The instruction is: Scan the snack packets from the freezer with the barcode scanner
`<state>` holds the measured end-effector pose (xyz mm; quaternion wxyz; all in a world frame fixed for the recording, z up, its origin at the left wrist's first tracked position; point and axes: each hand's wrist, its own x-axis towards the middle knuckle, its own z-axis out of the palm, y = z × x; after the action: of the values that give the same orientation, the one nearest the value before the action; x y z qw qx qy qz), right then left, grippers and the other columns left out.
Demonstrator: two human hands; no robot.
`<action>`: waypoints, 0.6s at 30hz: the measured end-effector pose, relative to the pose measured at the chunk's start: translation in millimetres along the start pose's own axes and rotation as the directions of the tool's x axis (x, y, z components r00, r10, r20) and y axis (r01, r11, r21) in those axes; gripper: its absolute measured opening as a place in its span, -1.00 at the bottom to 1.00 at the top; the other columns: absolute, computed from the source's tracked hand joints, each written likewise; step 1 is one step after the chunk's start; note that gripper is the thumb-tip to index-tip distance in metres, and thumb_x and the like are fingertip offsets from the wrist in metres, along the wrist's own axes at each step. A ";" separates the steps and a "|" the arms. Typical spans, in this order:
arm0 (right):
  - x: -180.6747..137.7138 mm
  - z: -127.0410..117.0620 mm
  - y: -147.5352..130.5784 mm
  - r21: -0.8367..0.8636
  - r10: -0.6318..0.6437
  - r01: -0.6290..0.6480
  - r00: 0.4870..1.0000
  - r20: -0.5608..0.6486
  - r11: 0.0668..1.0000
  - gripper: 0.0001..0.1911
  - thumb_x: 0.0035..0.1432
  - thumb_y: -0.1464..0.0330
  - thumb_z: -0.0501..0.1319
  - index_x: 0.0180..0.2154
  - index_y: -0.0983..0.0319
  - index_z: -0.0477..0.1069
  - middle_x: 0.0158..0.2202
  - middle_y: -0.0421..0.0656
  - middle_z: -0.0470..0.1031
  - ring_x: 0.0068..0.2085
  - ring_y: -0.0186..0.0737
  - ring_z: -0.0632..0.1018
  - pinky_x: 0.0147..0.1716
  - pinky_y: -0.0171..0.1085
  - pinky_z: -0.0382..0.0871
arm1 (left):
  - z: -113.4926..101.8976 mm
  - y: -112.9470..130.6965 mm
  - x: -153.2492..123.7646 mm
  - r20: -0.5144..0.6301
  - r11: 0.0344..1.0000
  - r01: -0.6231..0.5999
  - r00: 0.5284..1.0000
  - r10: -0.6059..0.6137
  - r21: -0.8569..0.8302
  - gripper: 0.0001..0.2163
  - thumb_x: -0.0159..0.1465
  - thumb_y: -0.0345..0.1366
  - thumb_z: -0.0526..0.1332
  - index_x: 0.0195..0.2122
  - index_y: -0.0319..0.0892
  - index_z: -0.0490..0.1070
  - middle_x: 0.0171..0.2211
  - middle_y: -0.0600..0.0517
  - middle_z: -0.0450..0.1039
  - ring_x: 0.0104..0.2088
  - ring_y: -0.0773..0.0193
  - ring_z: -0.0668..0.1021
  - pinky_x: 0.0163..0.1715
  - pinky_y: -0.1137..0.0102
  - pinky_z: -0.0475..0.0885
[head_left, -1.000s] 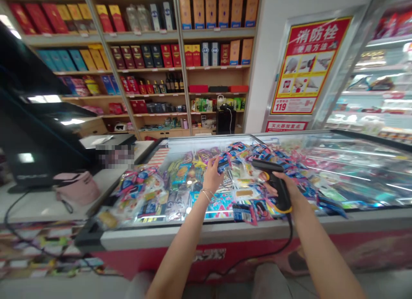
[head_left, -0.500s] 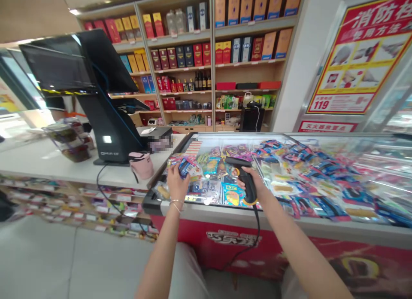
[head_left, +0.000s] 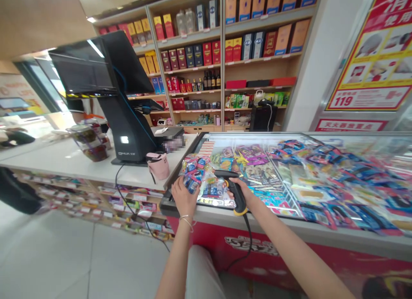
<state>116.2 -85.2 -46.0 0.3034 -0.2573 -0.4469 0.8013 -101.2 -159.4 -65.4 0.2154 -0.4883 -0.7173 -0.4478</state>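
Note:
My left hand (head_left: 184, 197) is closed on a small blue packet (head_left: 192, 186), held just over the left end of the glass-topped chest freezer (head_left: 257, 224). A thin bracelet circles that wrist. My right hand (head_left: 242, 192) grips a black barcode scanner (head_left: 232, 188) with a yellow base, its head aimed left at the packet. The scanner's black cable hangs down the freezer's red front. Several colourful wrapped snacks (head_left: 289, 170) lie spread over the glass lid.
A black checkout terminal (head_left: 106, 88) stands on the white counter (head_left: 64, 161) to the left, with a pink cup (head_left: 159, 165) beside it. Shelves of boxed bottles (head_left: 206, 50) fill the back wall. A red and yellow poster (head_left: 373, 62) hangs at the right. Someone's dark sleeve (head_left: 16, 191) shows at far left.
My left hand picked a blue packet from the middle of the freezer lid and carried it to the left end. The scanner hand followed left, and my view swung left toward the terminal.

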 end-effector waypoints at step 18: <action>-4.1 6.8 2.3 0.077 0.075 -0.066 0.990 -0.117 0.995 -0.67 0.11 0.14 0.08 -0.40 0.29 0.39 -0.69 -0.18 0.35 -0.67 -0.35 0.35 -0.69 -0.40 0.17 | 5.9 -6.6 -0.8 0.070 0.999 -0.009 0.998 0.006 0.036 -0.45 0.10 -0.11 0.26 0.07 -0.25 0.21 -0.04 -0.20 0.34 0.00 -0.05 0.38 0.04 0.10 0.23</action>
<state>113.8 -93.0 -44.2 0.3104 -0.3091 -0.3889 0.8105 -106.0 -155.6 -71.8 0.2006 -0.5023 -0.7307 -0.4165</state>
